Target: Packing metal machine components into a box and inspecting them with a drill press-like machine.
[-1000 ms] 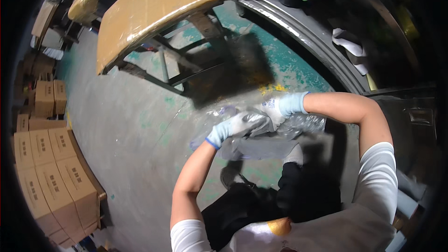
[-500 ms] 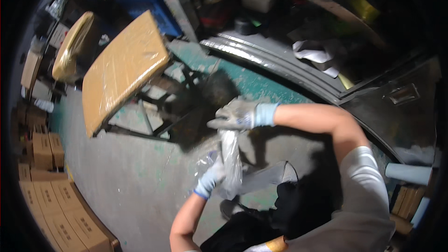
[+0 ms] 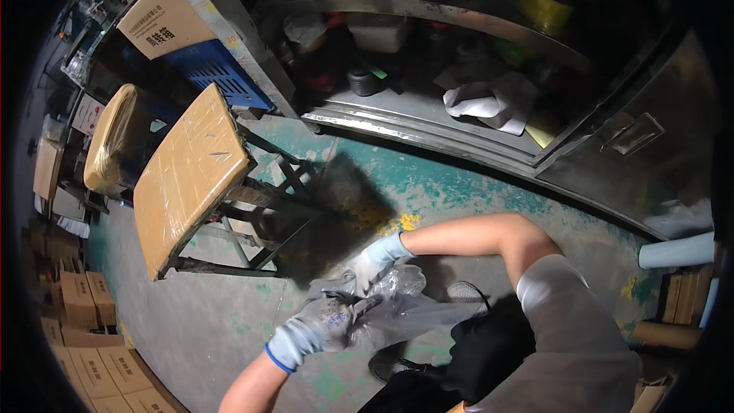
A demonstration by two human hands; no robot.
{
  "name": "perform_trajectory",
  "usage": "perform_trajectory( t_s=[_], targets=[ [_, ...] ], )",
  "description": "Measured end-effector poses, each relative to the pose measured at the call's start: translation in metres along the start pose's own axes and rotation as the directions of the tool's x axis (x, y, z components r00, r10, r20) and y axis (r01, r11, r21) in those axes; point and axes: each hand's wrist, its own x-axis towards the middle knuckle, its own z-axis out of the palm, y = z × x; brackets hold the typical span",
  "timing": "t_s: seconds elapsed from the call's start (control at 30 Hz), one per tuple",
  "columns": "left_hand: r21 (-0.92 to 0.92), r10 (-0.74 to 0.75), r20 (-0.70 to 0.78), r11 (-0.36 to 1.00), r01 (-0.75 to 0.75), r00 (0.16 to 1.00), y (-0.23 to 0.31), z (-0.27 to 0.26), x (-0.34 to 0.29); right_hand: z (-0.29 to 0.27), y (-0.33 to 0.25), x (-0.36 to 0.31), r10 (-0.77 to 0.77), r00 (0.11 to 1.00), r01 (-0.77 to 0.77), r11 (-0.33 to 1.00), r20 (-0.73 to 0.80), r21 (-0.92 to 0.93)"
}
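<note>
Both my hands wear grey work gloves with pale blue cuffs. They are close together over the floor in front of my feet. A crumpled sheet of clear plastic film (image 3: 409, 313) hangs between and below them. My left hand (image 3: 323, 325) is closed on the film's near left part, thumb and forefinger toward the right. Just beyond it, my right hand (image 3: 373, 261) grips a bunched upper part, its fingers pointing down and partly hidden by folds. Whether the film is a bag or a loose sheet, I cannot tell.
A stool with a tape-wrapped tan seat (image 3: 191, 176) stands to the left, a wrapped chair back (image 3: 111, 138) behind it. Stacked cardboard boxes (image 3: 99, 375) line the lower left. An open metal cabinet (image 3: 428, 141) holding clutter spans the far side. Rolls (image 3: 677, 251) lie at right.
The film was a narrow gathered strip stretched between my hands; now it is bunched and spread wider. My right hand has come down toward me, and my left has moved left and slightly down.
</note>
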Motion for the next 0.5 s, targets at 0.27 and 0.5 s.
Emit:
perform_trajectory(
  t_s=[0.27,0.5],
  targets=[
    [-0.505,0.206,0.319,0.863,-0.018,0.925,-0.007,-0.041,-0.012,0.016,-0.058,-0.054,0.069,0.989,-0.052,0.991,0.130,-0.127],
    [-0.406,0.096,-0.078,0.906,-0.119,0.992,0.001,-0.013,-0.016,0.044,-0.111,-0.062,-0.275,0.951,-0.149,-0.017,-0.138,-0.989]
  ],
)
